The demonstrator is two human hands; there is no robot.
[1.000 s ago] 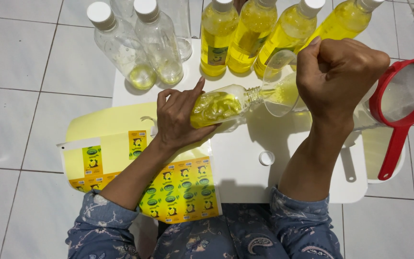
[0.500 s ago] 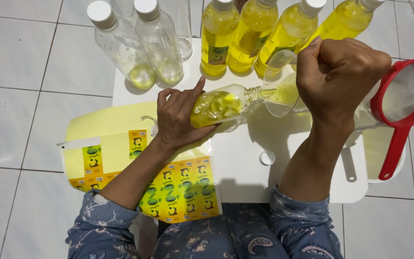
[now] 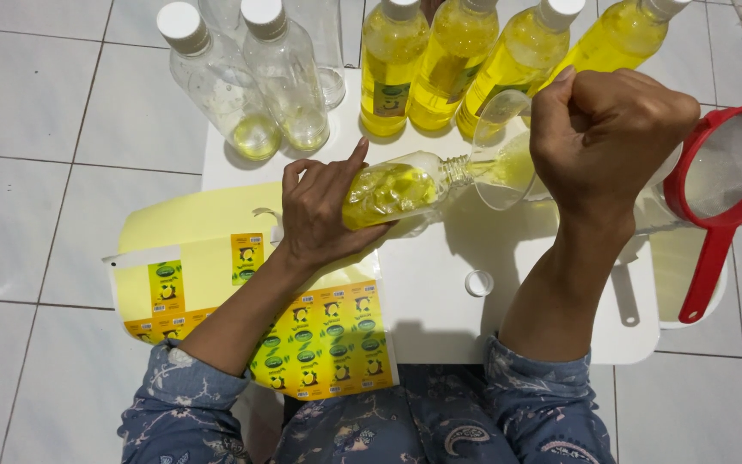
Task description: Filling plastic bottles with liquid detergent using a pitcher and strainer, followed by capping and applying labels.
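Observation:
My left hand [image 3: 319, 210] grips a clear plastic bottle [image 3: 397, 189] that lies tilted almost flat, part full of yellow liquid, its open neck pointing right. My right hand [image 3: 607, 129] is clenched around the handle of a clear jug [image 3: 504, 150], tipped so its spout meets the bottle's neck, with yellow liquid at the spout. A small white cap [image 3: 477, 283] lies loose on the white table [image 3: 440, 301] below the bottle.
Several capped bottles full of yellow liquid [image 3: 392, 64] stand at the back; nearly empty capped bottles [image 3: 216, 82] stand back left. A yellow sheet of stickers [image 3: 328, 339] lies under my left arm. A red-rimmed strainer [image 3: 723, 176] rests at the right. White tiled floor surrounds.
The yellow liquid in the tilted bottle has shifted and swirled a little. Both hands stay where they were.

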